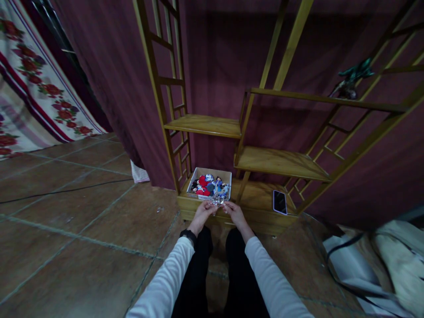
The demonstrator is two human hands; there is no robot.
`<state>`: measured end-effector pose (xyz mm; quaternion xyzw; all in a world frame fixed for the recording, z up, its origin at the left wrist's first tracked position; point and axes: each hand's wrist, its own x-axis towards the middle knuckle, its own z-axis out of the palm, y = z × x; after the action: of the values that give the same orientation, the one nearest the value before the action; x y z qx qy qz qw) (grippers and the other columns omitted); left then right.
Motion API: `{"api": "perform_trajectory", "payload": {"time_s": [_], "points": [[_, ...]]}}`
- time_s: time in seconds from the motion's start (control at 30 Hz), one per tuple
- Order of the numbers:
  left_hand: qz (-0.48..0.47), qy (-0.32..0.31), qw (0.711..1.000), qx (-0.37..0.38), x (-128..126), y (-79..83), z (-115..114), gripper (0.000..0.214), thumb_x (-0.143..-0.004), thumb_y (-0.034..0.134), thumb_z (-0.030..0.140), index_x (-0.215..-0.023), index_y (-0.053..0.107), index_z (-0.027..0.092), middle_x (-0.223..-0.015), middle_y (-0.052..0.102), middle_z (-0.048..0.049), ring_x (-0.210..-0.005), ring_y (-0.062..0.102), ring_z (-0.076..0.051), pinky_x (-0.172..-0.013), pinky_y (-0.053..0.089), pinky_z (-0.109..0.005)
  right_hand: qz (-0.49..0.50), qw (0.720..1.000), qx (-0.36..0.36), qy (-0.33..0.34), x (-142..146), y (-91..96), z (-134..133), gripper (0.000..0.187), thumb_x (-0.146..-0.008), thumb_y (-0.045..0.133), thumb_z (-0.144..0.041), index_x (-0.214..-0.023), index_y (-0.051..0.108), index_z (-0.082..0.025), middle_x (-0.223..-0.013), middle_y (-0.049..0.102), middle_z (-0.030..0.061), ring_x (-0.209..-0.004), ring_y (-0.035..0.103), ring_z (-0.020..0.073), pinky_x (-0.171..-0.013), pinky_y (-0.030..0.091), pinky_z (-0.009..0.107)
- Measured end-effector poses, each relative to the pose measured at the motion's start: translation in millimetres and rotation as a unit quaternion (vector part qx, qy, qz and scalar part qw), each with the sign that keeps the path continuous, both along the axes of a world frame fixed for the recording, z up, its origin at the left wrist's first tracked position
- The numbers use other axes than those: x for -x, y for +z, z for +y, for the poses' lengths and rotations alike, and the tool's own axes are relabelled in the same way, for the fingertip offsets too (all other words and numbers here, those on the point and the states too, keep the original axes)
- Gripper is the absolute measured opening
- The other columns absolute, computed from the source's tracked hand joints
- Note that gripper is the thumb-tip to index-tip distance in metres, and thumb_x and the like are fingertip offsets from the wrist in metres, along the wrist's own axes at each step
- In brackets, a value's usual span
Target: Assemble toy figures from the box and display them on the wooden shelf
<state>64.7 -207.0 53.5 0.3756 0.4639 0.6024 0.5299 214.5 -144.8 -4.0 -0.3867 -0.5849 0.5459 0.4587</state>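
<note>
My left hand (pixel 202 214) and my right hand (pixel 234 211) meet in front of a white box, fingers closed on a small shiny silvery piece (pixel 218 201) that looks like crinkled clear wrapping. Whether something is inside the wrapping cannot be made out. Just beyond my fingers, the open white box (pixel 226 174) stands on the low shelf. It holds several small colourful figurines (pixel 207 185) in red, blue, black and white. A dark watch sits on my left wrist.
Around the box rises a wooden display shelf (pixel 205 124) with stepped boards. A phone (pixel 280 202) lies on its lower right board, and a dark green figure (pixel 353 79) stands on an upper one. Bags (pixel 391 260) rest at right. A cable (pixel 66 191) crosses the tiled floor.
</note>
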Motion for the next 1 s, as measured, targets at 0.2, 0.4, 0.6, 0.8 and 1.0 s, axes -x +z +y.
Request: {"api": "perform_trajectory", "payload": {"time_s": [0.2, 0.4, 0.6, 0.8, 1.0], "points": [[-0.005, -0.008, 1.0, 0.0, 0, 0.8, -1, 0.034, -0.055, 0.076, 0.034, -0.076, 0.058, 0.014, -0.068, 0.063, -0.0012, -0.055, 0.052, -0.009, -0.056, 0.039, -0.023, 0.0, 1.0, -0.002, 0.0, -1, 1.3, -1, 0.034, -0.069, 0.061, -0.043, -0.094, 0.067, -0.021, -0.082, 0.069, 0.0038, -0.068, 0.06, 0.0159, -0.068, 0.049, 0.031], [-0.021, -0.023, 0.999, 0.02, 3, -6.0, 5, 0.035, -0.056, 0.075, 0.035, -0.078, 0.058, 0.013, -0.065, 0.062, -0.0007, -0.053, 0.05, -0.008, -0.053, 0.037, -0.021, 0.001, 1.0, 0.011, -0.003, 1, 2.9, -3, 0.036, -0.067, 0.062, -0.043, -0.093, 0.066, -0.019, -0.077, 0.069, 0.0038, -0.064, 0.058, 0.0147, -0.062, 0.048, 0.028], [-0.049, -0.047, 0.998, 0.018, 7, -16.4, 11, 0.044, -0.056, 0.077, 0.031, -0.091, 0.061, 0.011, -0.07, 0.063, -0.0027, -0.057, 0.051, -0.008, -0.053, 0.037, -0.02, 0.006, 1.0, 0.012, -0.004, 1, 4.7, -2, 0.032, -0.068, 0.062, -0.041, -0.089, 0.067, -0.018, -0.07, 0.067, 0.0025, -0.062, 0.057, 0.0141, -0.059, 0.046, 0.026], [-0.049, -0.054, 0.997, 0.02, 8, -17.9, 12, 0.043, -0.054, 0.077, 0.032, -0.088, 0.062, 0.011, -0.067, 0.062, -0.0026, -0.054, 0.05, -0.008, -0.052, 0.036, -0.02, 0.012, 1.0, 0.02, 0.008, 0, 7.6, -4, 0.03, -0.068, 0.062, -0.041, -0.088, 0.067, -0.019, -0.071, 0.067, 0.0026, -0.063, 0.057, 0.0142, -0.061, 0.046, 0.027], [-0.037, -0.059, 0.997, 0.025, 9, -14.6, 10, 0.04, -0.055, 0.076, 0.036, -0.082, 0.063, 0.01, -0.065, 0.062, -0.0032, -0.053, 0.051, -0.008, -0.051, 0.036, -0.02, 0.028, 0.998, 0.056, 0.013, 1, 8.5, -7, 0.037, -0.062, 0.066, -0.042, -0.09, 0.066, -0.018, -0.074, 0.067, 0.0035, -0.063, 0.057, 0.0138, -0.06, 0.046, 0.027]]}}
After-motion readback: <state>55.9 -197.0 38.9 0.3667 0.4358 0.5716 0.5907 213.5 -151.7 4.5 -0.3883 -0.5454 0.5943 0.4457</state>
